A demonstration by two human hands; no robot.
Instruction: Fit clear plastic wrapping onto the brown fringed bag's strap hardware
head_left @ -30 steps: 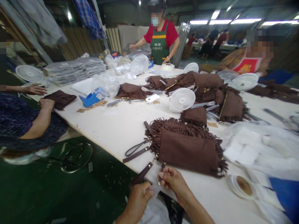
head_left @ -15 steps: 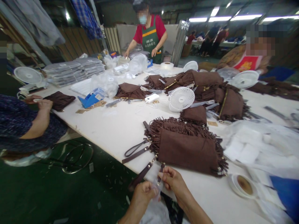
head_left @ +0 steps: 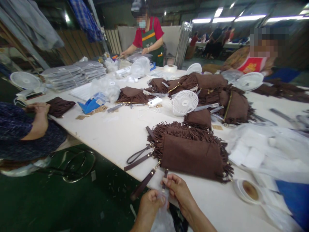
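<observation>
At the table's near edge, my right hand (head_left: 181,191) pinches a short dark brown strap (head_left: 165,176) that hangs from a fringed brown bag. Fingers closed, my left hand (head_left: 149,204) holds thin clear plastic (head_left: 164,211) around the strap's lower metal end. The plastic trails down below both hands; its full shape is hidden. Just beyond my hands lies the flat brown fringed bag (head_left: 191,156), on top of more fringe. Other brown wrist straps (head_left: 145,185) with metal clips stick out to its left, over the edge.
A roll of white tape (head_left: 247,191) and clear plastic sheets (head_left: 267,148) lie right. Behind the bag stand a white fan (head_left: 185,102) and a pile of brown bags (head_left: 217,93). A blue tape dispenser (head_left: 93,103) sits left. Co-workers are left, across and right.
My hands have come slightly closer together, and the plastic now gathers around the strap's end. The view has shifted a little. The co-worker across the table has moved both arms.
</observation>
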